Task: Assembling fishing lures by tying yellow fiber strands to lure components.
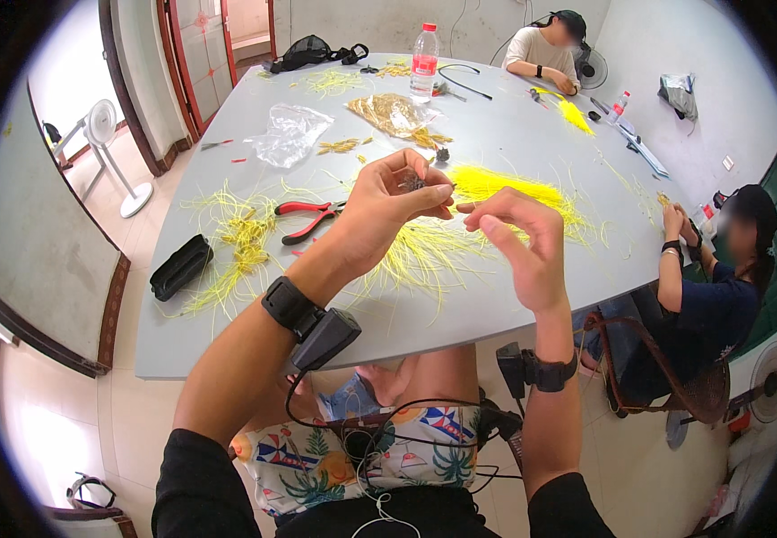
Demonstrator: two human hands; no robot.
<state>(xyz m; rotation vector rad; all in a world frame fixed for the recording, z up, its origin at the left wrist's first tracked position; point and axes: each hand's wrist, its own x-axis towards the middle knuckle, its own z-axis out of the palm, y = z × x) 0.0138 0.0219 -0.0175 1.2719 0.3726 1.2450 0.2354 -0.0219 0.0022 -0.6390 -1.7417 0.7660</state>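
We pinch a small dark part (413, 183) in our left hand (388, 208) above the grey tabletop (496, 134); our right hand (518, 242) hovers half-curled beside it, grasping nothing we can see. A loosened pinch could drop the part into the yellow strands (424, 251), where it would be hard to find.

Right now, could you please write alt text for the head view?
Left hand pinches a small dark part above a grey table; the right hand hovers beside it, fingers curled. Yellow wires and red-handled pliers lie below.
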